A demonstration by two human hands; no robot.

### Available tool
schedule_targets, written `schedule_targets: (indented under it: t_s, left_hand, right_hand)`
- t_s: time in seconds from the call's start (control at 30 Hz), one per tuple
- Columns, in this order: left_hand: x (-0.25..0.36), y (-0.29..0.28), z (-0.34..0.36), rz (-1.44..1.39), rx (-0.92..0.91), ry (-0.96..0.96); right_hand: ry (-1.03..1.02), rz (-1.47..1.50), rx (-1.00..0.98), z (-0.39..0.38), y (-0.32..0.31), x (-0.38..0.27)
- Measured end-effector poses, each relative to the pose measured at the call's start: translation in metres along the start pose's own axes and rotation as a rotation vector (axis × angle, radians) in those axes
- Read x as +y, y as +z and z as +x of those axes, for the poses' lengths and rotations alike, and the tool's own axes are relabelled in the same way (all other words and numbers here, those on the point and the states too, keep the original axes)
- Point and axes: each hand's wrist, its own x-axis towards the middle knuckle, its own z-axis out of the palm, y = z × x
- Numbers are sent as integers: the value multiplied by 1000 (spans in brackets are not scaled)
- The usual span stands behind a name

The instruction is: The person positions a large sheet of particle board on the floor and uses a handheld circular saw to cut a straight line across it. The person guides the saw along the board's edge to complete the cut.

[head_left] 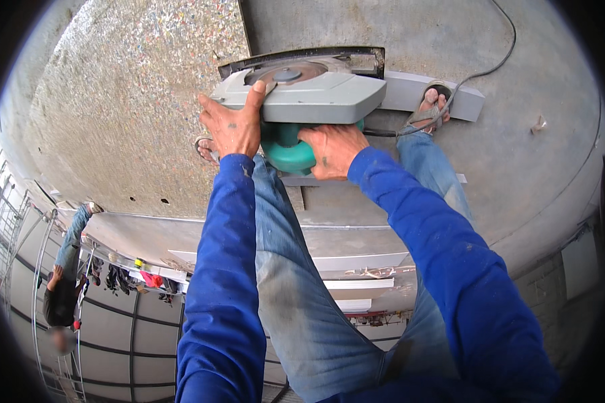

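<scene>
Plainly, right fingers (320, 166) hold the saw (302, 102) by its green handle (290, 161), left fingers (255, 99) seemingly clasping its guard (343, 95).

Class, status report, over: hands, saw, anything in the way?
Left hand on grey guard, right hand gripping green handle. Circular saw across edge of speckled board. Cord close by right foot.

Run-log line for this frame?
left hand: touching grey saw guard | right hand: gripping green handle | power cord: from handle's right end

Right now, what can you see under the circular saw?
A pale grey plank shows past the saw on the right, speckled board on the left; whatever lies directly beneath is covered.
</scene>
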Motion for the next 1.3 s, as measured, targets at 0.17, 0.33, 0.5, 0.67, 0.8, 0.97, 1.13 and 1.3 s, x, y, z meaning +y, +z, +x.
schedule_targets:
  t_s: [0.17, 0.33, 0.5, 0.67, 0.8, 0.97, 1.13, 1.3]
  left_hand:
    - [6, -7, -5, -37, -41, 7]
    - [6, -8, -5, -42, -61, 25]
    - [7, -13, -11, 3, -74, 9]
    - [9, -14, -7, 6, -89, -3]
    - [5, -11, -8, 16, -99, -6]
    - [3, -6, -10, 32, -73, -28]
    - [1, -4, -9, -6, -63, -1]
    - [1, -3, -10, -58, -41, 13]
  right_hand:
    - [-10, -5, -3, -5, -3, -6]
    - [-45, 51, -61, -4, -7, -4]
    - [-109, 54, -118, -1, -17, -5]
    - [-100, 62, -159, 0, -18, -5]
    - [-94, 74, -180, -2, -20, -5]
    - [-83, 35, -229, -1, -27, -4]
    - [-50, 88, -168, -2, -17, -3]
    - [-102, 46, -95, -3, -12, 0]
